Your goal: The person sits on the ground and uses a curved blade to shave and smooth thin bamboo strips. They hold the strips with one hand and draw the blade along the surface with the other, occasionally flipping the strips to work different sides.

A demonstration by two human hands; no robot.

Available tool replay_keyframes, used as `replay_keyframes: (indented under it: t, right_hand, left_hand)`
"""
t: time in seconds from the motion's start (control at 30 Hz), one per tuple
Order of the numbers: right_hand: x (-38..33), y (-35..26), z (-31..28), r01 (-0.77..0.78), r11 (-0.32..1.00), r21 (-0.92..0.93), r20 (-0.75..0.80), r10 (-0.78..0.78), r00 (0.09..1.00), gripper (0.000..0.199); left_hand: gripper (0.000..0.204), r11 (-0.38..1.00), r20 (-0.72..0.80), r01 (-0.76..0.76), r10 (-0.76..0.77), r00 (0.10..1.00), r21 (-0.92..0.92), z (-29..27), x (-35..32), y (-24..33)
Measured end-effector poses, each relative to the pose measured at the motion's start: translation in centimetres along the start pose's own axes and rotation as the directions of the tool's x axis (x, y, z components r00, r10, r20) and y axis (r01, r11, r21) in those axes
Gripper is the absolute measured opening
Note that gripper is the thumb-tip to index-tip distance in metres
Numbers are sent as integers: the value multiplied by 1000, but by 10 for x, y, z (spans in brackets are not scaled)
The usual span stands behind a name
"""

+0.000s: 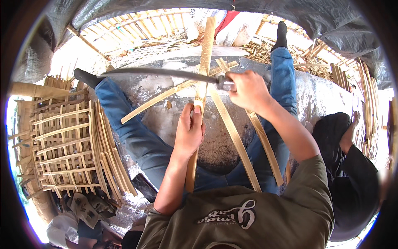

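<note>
My left hand (190, 132) is closed around a long pale bamboo strip (206, 47), thumb along its face. The strip stands nearly lengthwise in front of me, its near end running down beside my forearm. In my right hand (251, 90) is the handle of a machete (159, 72). Its long dark blade points left and crosses the strip just above my left hand; whether the edge bites into the bamboo I cannot tell. Another bamboo strip (155, 100) lies slanted across my left leg, and two more strips (233, 128) (265, 146) slope toward my lap on the right.
My legs in blue jeans (132, 124) stretch apart on a worn grey surface (170, 110). At left are a bamboo lattice (64, 151) and stacked strips (108, 155). Another person's dark-clad leg (331, 137) is close at right. Bamboo scraps (265, 52) and sacks (238, 31) lie ahead.
</note>
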State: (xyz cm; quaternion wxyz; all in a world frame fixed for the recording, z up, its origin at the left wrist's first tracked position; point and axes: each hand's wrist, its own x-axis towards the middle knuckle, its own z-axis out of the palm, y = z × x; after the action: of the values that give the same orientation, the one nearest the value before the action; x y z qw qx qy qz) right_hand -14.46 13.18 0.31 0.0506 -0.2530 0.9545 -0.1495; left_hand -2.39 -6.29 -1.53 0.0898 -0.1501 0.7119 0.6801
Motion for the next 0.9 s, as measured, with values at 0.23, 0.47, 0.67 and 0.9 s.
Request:
replay_keyframes:
  t: [0.23,0.47,0.67,0.9]
  right_hand:
    - [-5,-9,0,17,987,-161,-91,-32,995,24]
    - [32,14,-22,-21,958,-286,-176,-30,984,27]
    - [66,26,-20,-116,963,-242,-196,68,978,35]
    - [124,136,-44,-559,819,-127,-335,495,802,41]
  left_hand:
    - [27,993,-50,-82,86,995,80,-2,-15,2]
    - [23,996,-16,-57,58,998,62,-7,-30,5]
    - [25,988,-24,-119,122,992,103,-16,-25,2]
    - [25,989,-52,-83,90,995,123,-26,-37,-5]
